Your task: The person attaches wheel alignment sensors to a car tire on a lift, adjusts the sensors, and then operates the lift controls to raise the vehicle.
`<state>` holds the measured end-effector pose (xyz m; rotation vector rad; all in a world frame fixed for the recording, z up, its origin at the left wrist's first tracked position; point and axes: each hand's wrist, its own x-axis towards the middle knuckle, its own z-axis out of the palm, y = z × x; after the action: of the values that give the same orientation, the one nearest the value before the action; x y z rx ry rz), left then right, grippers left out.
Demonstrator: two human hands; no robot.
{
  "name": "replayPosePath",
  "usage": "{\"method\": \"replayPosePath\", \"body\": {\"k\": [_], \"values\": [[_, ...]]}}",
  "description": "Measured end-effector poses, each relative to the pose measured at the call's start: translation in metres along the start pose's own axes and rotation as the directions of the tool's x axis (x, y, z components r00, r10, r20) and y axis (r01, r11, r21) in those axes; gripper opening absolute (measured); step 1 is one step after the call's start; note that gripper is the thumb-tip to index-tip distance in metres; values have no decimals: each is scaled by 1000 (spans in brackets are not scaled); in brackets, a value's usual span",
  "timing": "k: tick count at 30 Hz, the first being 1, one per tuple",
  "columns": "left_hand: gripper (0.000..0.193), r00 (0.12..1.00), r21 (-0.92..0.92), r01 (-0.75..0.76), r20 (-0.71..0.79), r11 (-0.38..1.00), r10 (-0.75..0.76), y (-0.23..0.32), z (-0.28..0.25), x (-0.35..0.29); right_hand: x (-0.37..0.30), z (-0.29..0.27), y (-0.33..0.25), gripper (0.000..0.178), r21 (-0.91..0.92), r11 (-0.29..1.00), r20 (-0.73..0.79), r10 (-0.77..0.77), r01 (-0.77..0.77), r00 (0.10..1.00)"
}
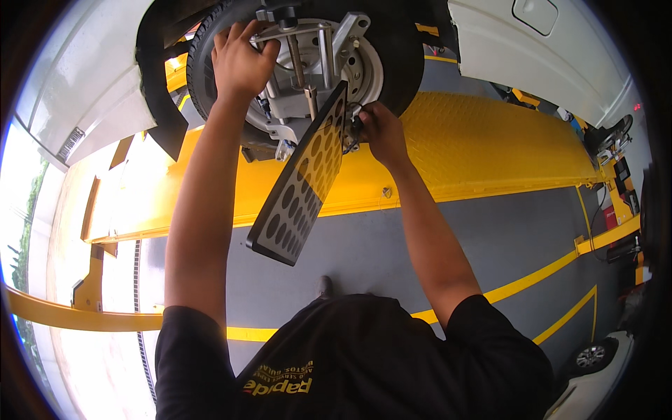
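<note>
A silver wheel clamp (325, 59) is mounted across the steel rim (371, 70) of a vehicle's wheel. Wrapped over the clamp's upper left bar, my left hand (241, 61) is closed, its fingertips close to the tire (203, 66). From the clamp's middle a flat target board (297, 185) sticks out toward me, tilted, black-edged and covered in dark round spots. My right hand (381, 133) is closed beside the board's right side, pinching a small dark part (355, 128) at the lower right of the clamp. The board hides some of the clamp behind it.
White body panels (84, 77) of the vehicle flank the wheel. Beneath the wheel runs a yellow lift platform (483, 140). Yellow lines (518, 276) mark the grey floor (364, 241). At right stand equipment and a yellow rail (609, 234); another white car (595, 371) shows at lower right.
</note>
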<state>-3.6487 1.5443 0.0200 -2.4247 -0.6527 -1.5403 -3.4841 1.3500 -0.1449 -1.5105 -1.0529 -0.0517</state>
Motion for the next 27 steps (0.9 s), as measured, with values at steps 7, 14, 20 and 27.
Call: {"method": "replayPosePath", "body": {"k": [7, 14, 20, 27], "values": [[42, 999, -14, -4, -35, 1000, 3, 3, 1, -4, -3, -4, 4, 13, 45, 997, 131, 52, -59, 990], [39, 999, -7, -8, -53, 1000, 8, 7, -4, -4, 35, -28, -108, 25, -177, 951, -102, -273, 253, 956], [42, 999, -19, 7, -46, 1000, -8, -1, -3, -4, 93, 30, -165, 63, -144, 982, -3, -127, 125, 992], [47, 879, -863, 28, -219, 505, -424, -16, -6, -30, 98, 34, -162, 42, 224, 954, -102, -179, 198, 979]]}}
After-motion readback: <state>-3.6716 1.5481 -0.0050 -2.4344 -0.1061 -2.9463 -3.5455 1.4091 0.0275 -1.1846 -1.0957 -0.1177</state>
